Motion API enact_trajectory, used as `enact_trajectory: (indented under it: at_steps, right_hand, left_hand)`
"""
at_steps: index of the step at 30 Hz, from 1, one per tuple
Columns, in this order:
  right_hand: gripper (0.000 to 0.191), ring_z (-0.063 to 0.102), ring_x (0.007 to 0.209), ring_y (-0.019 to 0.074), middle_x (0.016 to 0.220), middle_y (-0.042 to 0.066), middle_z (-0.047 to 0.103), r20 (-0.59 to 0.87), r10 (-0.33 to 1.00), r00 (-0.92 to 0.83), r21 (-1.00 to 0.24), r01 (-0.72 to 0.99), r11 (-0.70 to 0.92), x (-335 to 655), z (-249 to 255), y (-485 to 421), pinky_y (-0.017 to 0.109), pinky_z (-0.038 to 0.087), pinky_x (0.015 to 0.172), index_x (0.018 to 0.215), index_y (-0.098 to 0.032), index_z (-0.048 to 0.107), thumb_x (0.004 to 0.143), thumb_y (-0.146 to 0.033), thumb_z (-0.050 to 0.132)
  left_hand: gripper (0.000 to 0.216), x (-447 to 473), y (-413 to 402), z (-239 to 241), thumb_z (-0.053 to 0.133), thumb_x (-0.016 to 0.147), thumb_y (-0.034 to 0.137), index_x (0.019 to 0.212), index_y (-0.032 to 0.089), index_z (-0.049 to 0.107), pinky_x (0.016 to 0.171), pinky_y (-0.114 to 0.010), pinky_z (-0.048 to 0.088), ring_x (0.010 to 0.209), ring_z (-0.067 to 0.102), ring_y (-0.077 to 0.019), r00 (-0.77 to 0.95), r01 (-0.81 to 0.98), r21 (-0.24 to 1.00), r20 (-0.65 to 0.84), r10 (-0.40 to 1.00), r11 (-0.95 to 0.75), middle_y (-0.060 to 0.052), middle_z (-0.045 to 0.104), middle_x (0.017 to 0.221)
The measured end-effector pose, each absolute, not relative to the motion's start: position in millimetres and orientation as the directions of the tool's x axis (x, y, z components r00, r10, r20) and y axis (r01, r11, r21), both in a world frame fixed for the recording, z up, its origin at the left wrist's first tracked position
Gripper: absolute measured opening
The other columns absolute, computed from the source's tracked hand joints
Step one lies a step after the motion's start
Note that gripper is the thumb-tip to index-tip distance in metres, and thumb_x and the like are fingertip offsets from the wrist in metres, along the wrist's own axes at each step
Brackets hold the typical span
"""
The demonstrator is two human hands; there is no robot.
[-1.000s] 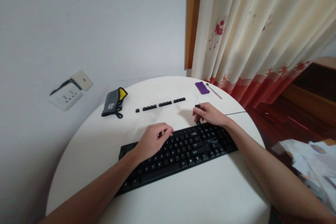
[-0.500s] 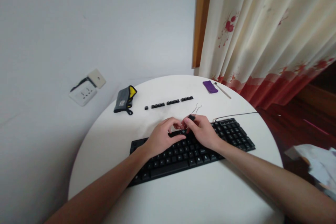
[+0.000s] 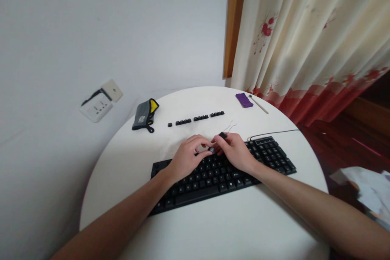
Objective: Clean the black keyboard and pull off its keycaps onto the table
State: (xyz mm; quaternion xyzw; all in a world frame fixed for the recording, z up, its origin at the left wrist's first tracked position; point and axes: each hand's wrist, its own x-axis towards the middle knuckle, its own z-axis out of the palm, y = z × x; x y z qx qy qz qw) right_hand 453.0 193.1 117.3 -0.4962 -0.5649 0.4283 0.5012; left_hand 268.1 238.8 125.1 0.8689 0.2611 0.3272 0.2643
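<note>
Facing a pale wall [image 3: 122, 28], with a flowered curtain [image 3: 298, 40] on the right and a round white table [image 3: 207, 227] underneath. Reaching with both forearms across a black keyboard [image 3: 198, 193], laid flat and slightly askew on the table. Seems to be at the stage of stripping the far row off that board, piece by piece. Calls next, most likely, for a firm fingertip pinch on one tiny piece and for careful clearance from wires nearby. Curling the left hand [image 3: 189, 154] over the far side of the keyboard, and bringing the right hand [image 3: 236, 150] in close beside. Having a grey pouch [image 3: 143, 114] well apart at the far left, a purple cloth [image 3: 244, 100] at the far right, and a thin pale brush [image 3: 258, 105] just beside the cloth. Grasping a wire tool [image 3: 223, 135] by the dark handle in the right hand, with prongs aimed away toward the far side. Having loose keys [image 3: 201, 118] lined up in short rows beyond the hands, with a lone key [image 3: 170, 124] at the left end. Pinching a small key [image 3: 211, 150] between left thumb and forefinger, right at the tips, near the keyboard's far edge and just beside the right fingers. Cannot tell whether touching those too.
</note>
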Motion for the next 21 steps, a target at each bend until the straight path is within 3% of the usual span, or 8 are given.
enact_trajectory:
  at_steps: [8, 21]
  right_hand:
    - [0.036, 0.062, 0.061, 0.0145, 0.07, 0.004, 0.068, 0.221, 0.975, 0.007, -0.954, 0.208, 0.215, 454.5, 115.8, 193.9, 0.025, 0.05, 0.058, 0.075, -0.015, 0.066, 0.093, -0.043, 0.052]
    - [0.035, 0.053, 0.06, 0.0128, 0.061, -0.001, 0.059, 0.233, 0.972, 0.007, -0.926, 0.306, 0.22, 452.9, 119.6, 191.7, 0.024, 0.04, 0.057, 0.068, -0.016, 0.061, 0.094, -0.037, 0.05]
  left_hand:
    - [0.016, 267.0, 241.2, 121.6, 0.064, 0.089, 0.019, 0.103, 0.022, 0.07, 0.09, -0.033, 0.052, 0.098, 0.063, -0.0171, 0.701, 0.19, 0.604, 0.468, 0.537, -0.774, -0.004, 0.067, 0.104]
    - [0.013, 268.1, 237.9, 125.1, 0.063, 0.09, 0.021, 0.101, 0.022, 0.07, 0.093, -0.034, 0.052, 0.099, 0.062, -0.0173, 0.728, 0.179, 0.624, 0.436, 0.529, -0.76, -0.005, 0.066, 0.103]
